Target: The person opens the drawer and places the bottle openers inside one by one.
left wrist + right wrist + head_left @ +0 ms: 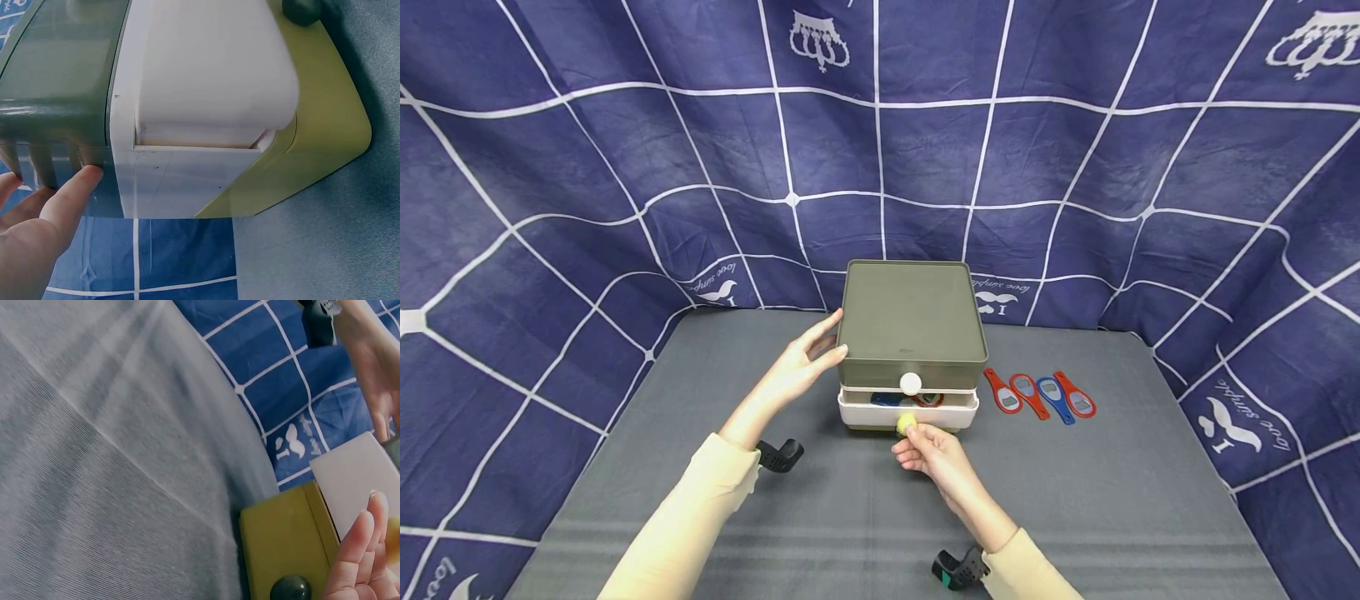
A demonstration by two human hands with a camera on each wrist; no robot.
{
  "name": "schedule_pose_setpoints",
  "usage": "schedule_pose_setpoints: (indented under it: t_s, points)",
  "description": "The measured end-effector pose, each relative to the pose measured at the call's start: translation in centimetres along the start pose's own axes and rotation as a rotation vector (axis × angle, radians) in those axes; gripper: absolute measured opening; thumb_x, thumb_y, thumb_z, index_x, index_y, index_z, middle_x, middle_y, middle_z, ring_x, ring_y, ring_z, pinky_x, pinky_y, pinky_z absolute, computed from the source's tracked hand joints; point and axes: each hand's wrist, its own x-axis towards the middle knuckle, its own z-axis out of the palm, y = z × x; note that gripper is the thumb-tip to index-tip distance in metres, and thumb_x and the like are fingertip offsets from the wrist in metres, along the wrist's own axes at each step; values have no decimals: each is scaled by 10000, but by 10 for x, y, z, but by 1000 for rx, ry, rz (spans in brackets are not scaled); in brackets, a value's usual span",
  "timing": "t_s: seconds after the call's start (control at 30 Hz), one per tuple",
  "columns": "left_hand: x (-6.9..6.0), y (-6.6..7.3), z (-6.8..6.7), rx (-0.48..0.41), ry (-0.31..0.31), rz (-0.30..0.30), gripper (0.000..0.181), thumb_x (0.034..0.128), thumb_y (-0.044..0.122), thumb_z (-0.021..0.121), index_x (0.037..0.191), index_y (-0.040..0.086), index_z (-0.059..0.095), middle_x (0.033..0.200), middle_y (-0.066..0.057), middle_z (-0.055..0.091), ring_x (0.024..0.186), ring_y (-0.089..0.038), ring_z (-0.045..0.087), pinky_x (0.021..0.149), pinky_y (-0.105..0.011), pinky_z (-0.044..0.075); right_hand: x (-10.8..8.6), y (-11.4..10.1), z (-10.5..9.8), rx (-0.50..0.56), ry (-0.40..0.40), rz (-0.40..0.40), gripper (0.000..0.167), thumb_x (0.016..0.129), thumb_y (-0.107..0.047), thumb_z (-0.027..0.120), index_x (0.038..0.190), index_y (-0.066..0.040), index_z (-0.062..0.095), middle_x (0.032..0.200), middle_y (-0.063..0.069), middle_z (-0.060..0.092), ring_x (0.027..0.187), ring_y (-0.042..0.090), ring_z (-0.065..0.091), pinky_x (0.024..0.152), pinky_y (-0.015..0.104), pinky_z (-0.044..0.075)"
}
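Note:
A small chest of stacked drawers has a dark green top tier, a white middle drawer and an olive-yellow bottom tier. The white drawer stands partly pulled out, and blue and red pieces show inside it. Thumb and fingers of my right hand pinch the yellow knob on that drawer's front. My left hand rests against the left side of the top tier, its fingers extended; the left wrist view shows the fingertips touching the green wall.
Several red and blue paddle-shaped pieces with grey windows lie right of the chest, among them a blue one. A white knob juts from the top tier, a dark green knob from the bottom one. Blue patterned cloth hangs behind the grey tabletop.

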Motion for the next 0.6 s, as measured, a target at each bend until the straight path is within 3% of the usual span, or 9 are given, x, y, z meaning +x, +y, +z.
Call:
schedule_pose_setpoints:
  t_s: [0.6]
  points:
    - [1, -3, 0, -44, -16, 21, 658, 989, 93, 560, 1569, 101, 249, 1653, -73, 181, 1473, -393, 269, 1194, -534, 272, 22, -6, -4, -9, 23, -22, 388, 1046, -178, 471, 1192, 180, 498, 764, -78, 663, 689, 15, 621, 665, 152, 542]
